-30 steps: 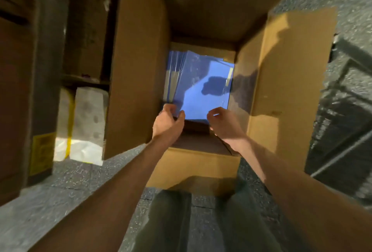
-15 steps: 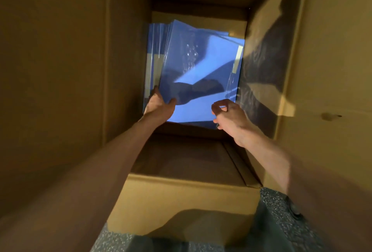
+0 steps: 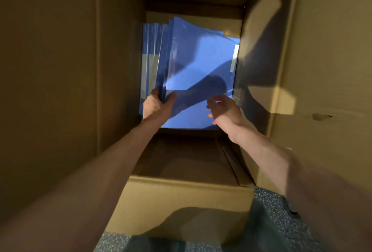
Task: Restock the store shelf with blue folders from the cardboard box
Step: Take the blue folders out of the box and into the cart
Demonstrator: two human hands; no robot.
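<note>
Between left fingers (image 3: 155,93), blue folders (image 3: 201,60)

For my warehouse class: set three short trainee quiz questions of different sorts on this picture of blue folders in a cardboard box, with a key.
1. True or false: the blue folders lie flat on the floor outside the cardboard box.
2. The left hand grips: A. the lower edge of several folders; B. a box flap; C. nothing.
3. Fill in: the folders stand at the ___ end of the box, away from the person.
Key: 1 false; 2 A; 3 far.
</note>
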